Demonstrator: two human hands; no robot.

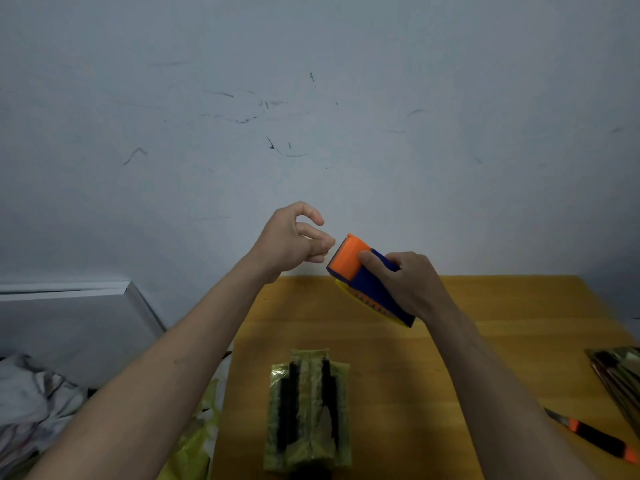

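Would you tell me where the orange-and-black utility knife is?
Head view: the knife lies far right on the wooden table, beside the shiny packet stack.

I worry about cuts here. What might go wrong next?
1. The left hand reaches for the front of the dispenser, which the right hand holds above the table; its toothed edge might nick a finger.
2. The knife lies near the table's right side, by the right forearm; a swing might knock it off.
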